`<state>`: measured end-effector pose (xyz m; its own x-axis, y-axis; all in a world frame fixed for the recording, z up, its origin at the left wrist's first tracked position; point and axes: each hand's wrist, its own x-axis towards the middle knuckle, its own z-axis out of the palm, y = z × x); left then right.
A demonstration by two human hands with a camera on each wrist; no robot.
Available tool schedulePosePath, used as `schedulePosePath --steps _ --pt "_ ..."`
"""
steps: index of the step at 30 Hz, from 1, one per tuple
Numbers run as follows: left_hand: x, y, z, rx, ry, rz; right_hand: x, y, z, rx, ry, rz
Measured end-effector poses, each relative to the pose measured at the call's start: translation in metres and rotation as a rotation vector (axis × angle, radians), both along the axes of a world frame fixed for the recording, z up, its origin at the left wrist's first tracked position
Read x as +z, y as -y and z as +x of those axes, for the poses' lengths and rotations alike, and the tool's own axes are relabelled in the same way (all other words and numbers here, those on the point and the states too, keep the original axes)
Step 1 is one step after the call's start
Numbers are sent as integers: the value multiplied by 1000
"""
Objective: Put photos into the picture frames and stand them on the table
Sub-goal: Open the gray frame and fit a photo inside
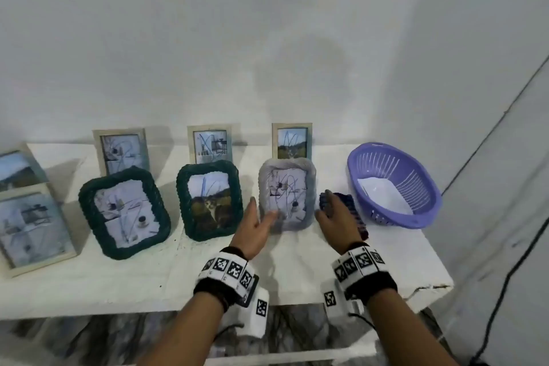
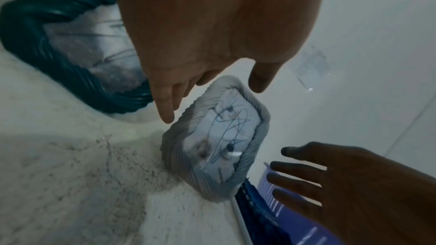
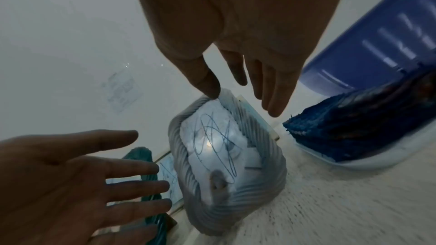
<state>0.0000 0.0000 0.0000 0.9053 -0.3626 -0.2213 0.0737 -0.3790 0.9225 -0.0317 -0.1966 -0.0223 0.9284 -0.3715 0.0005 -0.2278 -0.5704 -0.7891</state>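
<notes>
A grey ribbed picture frame (image 1: 287, 194) (image 2: 213, 138) (image 3: 227, 154) stands upright on the white table (image 1: 184, 273), holding a photo with blue scribbles. My left hand (image 1: 256, 226) (image 2: 207, 88) hovers open just left of it, fingers straight and apart from the frame. My right hand (image 1: 332, 217) (image 3: 238, 88) is open just right of it, over a dark blue frame (image 1: 353, 214) (image 3: 358, 137) that lies flat. Neither hand holds anything.
Two dark green frames (image 1: 124, 212) (image 1: 209, 202) stand left of the grey one. Three pale wooden frames (image 1: 120, 150) line the wall, and others stand at the far left (image 1: 32, 229). A purple basket (image 1: 416, 205) with white paper (image 1: 384, 194) sits at the right.
</notes>
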Motion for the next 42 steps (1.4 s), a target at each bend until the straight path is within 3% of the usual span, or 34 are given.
schedulePosePath --steps 4,13,17,23,26,31,34,38,42 --pt "-5 20 10 54 -75 -42 1 4 25 62 -87 121" --pt "11 9 0 69 32 -100 4 11 23 38 201 433" --pt "17 -1 -12 58 95 -74 -1 17 15 45 210 553" --pt "23 -7 -28 64 142 -13 -10 9 0 11 237 1030" --pt "19 -5 -33 34 134 17 -8 2 -10 11 240 1175" --pt "11 10 -35 54 46 91 -6 -19 -28 95 284 1116" --pt "8 20 -35 68 -1 -98 -9 -25 -35 127 283 995" --pt "7 26 -39 63 -114 -269 -10 -25 -39 177 152 1095" --pt "-1 24 -37 82 -220 -425 -14 -23 -37 129 170 891"
